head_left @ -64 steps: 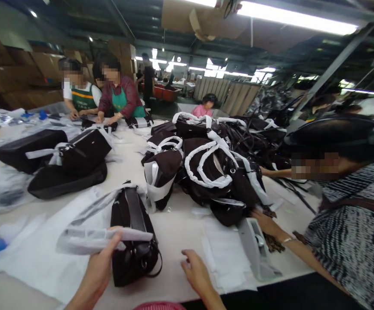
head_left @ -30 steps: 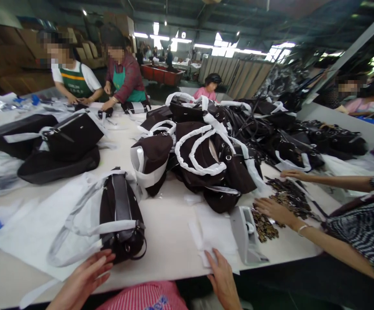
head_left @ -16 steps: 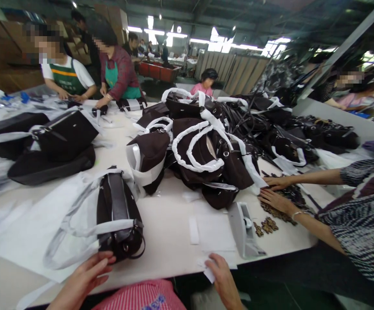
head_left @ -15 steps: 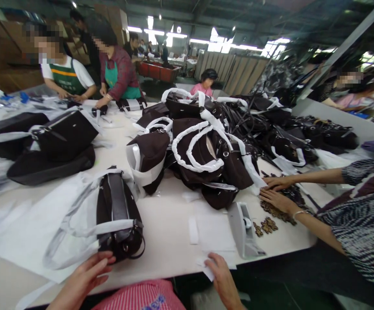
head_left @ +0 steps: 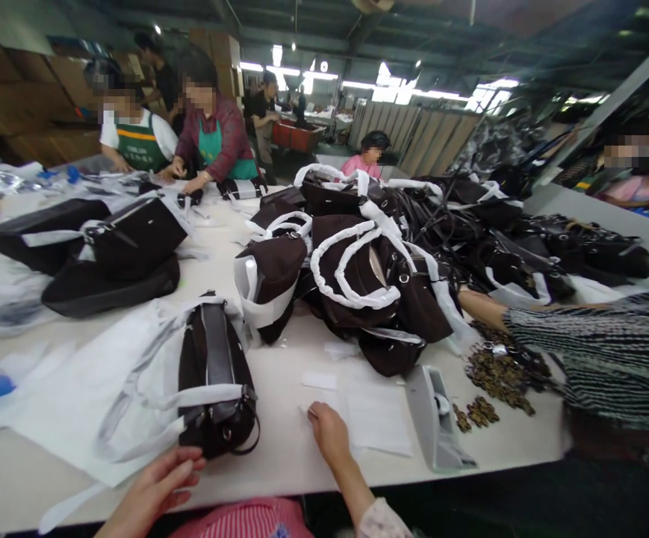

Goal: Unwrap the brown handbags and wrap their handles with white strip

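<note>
A dark brown handbag (head_left: pixel 217 381) lies on the worktable in front of me, its long strap wrapped in white padding. My left hand (head_left: pixel 161 482) is at the bag's near end, fingers stretched out and holding nothing; I cannot tell whether the fingertips touch it. To the right of the bag, my right hand (head_left: pixel 328 437) is closed in a pinch over the table. A small white slip (head_left: pixel 304 410) shows at its fingertips. Just beyond it lies a white paper strip (head_left: pixel 320 381), beside a stack of white sheets (head_left: pixel 383 418).
A grey holder (head_left: pixel 430 418) stands right of the sheets, near bronze-coloured metal charms (head_left: pixel 500 377). Wrapped handbags (head_left: pixel 358 261) are heaped ahead; more bags (head_left: pixel 111 254) lie left. A co-worker's patterned sleeve (head_left: pixel 593 336) reaches in from the right. Two co-workers in green aprons stand across the table.
My right hand has moved left and farther over the table with the slip. The white strip now lies at a different angle. The co-worker's arm on the right has reached toward the heap.
</note>
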Action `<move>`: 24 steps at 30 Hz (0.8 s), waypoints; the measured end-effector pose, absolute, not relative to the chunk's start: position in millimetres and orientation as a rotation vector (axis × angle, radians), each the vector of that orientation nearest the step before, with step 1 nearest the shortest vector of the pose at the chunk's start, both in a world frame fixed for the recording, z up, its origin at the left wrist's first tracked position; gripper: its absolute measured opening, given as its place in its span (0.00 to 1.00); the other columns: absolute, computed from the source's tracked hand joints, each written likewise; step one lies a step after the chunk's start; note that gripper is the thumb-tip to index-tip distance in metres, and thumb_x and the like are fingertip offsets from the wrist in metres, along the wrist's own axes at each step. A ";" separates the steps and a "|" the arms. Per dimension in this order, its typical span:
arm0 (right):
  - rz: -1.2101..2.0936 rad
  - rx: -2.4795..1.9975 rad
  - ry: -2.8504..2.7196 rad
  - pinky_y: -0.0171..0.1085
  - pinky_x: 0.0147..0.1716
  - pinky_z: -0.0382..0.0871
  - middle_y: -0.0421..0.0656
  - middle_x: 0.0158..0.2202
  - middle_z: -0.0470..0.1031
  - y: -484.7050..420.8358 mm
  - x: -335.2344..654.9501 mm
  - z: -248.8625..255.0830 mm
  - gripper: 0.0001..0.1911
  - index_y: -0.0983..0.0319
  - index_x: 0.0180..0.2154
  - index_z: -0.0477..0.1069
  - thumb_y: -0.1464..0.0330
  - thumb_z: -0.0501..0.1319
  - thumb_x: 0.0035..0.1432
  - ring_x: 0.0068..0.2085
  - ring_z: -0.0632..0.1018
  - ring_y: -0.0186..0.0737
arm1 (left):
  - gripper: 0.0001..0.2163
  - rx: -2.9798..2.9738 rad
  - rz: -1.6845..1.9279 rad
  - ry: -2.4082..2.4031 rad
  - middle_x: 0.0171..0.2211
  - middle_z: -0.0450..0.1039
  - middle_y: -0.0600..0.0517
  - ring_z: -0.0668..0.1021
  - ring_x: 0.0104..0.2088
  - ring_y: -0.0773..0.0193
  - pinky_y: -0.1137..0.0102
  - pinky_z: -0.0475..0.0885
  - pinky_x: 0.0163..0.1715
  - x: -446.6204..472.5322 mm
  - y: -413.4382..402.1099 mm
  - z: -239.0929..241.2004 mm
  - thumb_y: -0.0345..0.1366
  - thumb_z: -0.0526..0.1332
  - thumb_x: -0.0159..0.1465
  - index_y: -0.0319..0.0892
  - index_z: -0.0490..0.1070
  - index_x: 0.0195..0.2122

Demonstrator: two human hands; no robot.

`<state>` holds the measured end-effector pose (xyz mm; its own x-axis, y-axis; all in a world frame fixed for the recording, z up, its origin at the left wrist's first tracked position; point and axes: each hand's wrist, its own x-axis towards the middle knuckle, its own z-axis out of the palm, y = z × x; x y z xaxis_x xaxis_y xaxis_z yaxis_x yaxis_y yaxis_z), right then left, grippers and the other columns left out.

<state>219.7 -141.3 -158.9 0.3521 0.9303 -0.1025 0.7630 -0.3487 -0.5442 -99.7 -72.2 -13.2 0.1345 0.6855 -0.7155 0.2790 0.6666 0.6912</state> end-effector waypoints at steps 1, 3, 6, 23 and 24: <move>0.583 -2.214 -1.444 0.39 0.37 0.70 0.39 0.30 0.75 -135.6 228.8 -157.2 0.07 0.62 0.32 0.72 0.72 0.58 0.64 0.34 0.76 0.37 | 0.29 0.847 0.369 1.462 0.44 0.78 0.42 0.78 0.43 0.49 0.63 0.74 0.42 -101.1 -74.3 -12.5 0.55 0.72 0.42 0.43 0.76 0.41; 0.613 -2.202 -1.367 0.40 0.38 0.72 0.39 0.32 0.75 -121.1 248.0 -154.6 0.10 0.63 0.34 0.72 0.65 0.59 0.65 0.34 0.77 0.36 | 0.26 0.829 0.416 1.493 0.42 0.79 0.43 0.78 0.41 0.51 0.64 0.74 0.40 -101.8 -80.4 -9.7 0.53 0.72 0.43 0.43 0.76 0.39; 0.648 -2.177 -1.277 0.40 0.36 0.74 0.40 0.34 0.76 -97.3 269.1 -153.2 0.14 0.64 0.39 0.73 0.59 0.59 0.66 0.34 0.78 0.36 | 0.22 0.794 0.459 1.523 0.39 0.79 0.44 0.78 0.38 0.52 0.65 0.74 0.37 -99.6 -89.5 -2.9 0.52 0.72 0.44 0.44 0.76 0.36; 0.557 -2.178 -1.584 0.38 0.43 0.70 0.47 0.45 0.73 -68.3 258.7 -151.2 0.20 0.61 0.42 0.75 0.82 0.57 0.49 0.44 0.78 0.45 | 0.23 0.748 0.640 1.561 0.37 0.79 0.47 0.77 0.35 0.54 0.67 0.74 0.34 -116.8 -114.4 -9.0 0.56 0.71 0.43 0.46 0.77 0.35; 0.574 -2.173 -1.613 0.39 0.43 0.70 0.45 0.43 0.73 -66.7 258.7 -150.3 0.16 0.62 0.39 0.74 0.82 0.57 0.50 0.42 0.77 0.44 | 0.24 0.741 0.648 1.580 0.37 0.79 0.47 0.77 0.36 0.53 0.66 0.74 0.35 -119.8 -118.5 -12.8 0.56 0.71 0.43 0.46 0.77 0.35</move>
<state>258.7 -66.7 -150.3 0.2606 0.9602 -0.1008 0.8079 -0.2741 -0.5216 -119.8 -118.5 -12.8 -0.0823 0.7683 -0.6348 0.1013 0.6401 0.7616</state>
